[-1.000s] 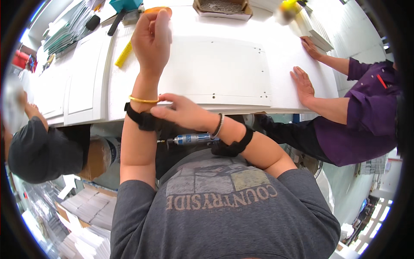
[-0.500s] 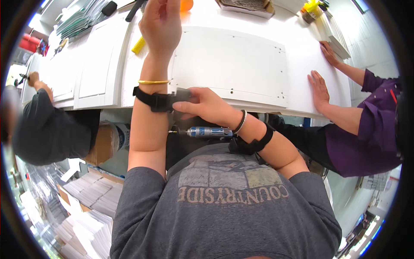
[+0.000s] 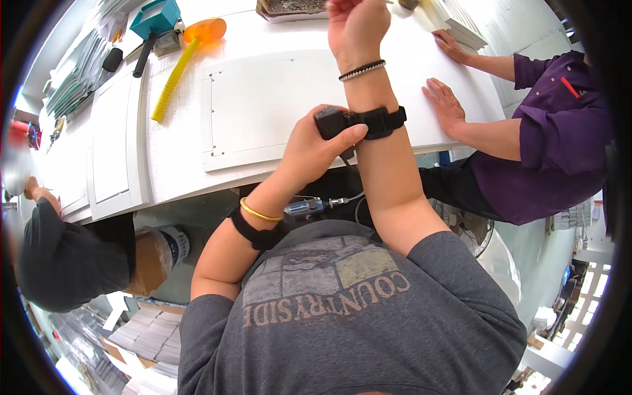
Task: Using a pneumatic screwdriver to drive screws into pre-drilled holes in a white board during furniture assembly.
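My left hand (image 3: 315, 143), with a gold bangle and a black strap on its arm, grips a small black box-shaped device (image 3: 331, 123) at my right wrist. Its thumb presses beside the black wrist strap (image 3: 382, 123) that circles my right forearm. My right hand (image 3: 362, 31) reaches up over the table, fingers loosely curled and partly cut off by the upper edge; nothing shows in it. A white panel (image 3: 257, 99) with small holes along its edges lies under and left of my hands. A blue and silver power screwdriver (image 3: 305, 207) is below them, near my waist.
An orange-headed mallet (image 3: 205, 30) with a yellow handle lies at the far left, beside a teal brush-like tool (image 3: 155, 18). White framed doors (image 3: 118, 131) lie further left. A co-worker in purple (image 3: 546, 131) rests both hands on the table at right; another person (image 3: 56, 257) works at left.
My hands have swapped roles: the right one let go of the left wrist's device and reaches out, while the left one now grips the device at the right wrist. The view has shifted.
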The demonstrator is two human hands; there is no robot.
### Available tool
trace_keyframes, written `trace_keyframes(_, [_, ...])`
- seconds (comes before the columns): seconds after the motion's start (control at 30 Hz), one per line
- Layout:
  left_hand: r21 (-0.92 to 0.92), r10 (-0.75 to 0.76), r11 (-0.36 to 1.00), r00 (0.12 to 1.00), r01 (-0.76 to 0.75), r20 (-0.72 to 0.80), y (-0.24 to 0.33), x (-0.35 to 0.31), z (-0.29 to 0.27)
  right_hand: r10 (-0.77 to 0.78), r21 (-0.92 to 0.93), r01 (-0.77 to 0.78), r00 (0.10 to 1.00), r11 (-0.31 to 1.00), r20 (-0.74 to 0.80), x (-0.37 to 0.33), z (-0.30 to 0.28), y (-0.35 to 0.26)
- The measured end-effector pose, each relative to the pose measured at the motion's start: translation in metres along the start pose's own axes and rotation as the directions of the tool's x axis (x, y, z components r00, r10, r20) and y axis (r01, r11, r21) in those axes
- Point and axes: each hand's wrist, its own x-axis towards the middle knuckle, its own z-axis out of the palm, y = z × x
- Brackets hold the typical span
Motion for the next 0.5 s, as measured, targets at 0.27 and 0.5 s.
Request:
trace_keyframes(0.27, [-0.192,-0.259,0.945,0.964,0.267,0.062,-0.011,-0.006,0.004,-0.429,-0.473,0.621,0.779,0.625,0.457,-0.012,-0.004,0.002])
trace_keyframes(0.5, [-0.219,-0.123,0.964,0.982,0.152,0.140,-0.020,0.001,-0.003,-0.177,-0.444,0.313,0.930,0.840,0.321,-0.028,0.009,-0.011])
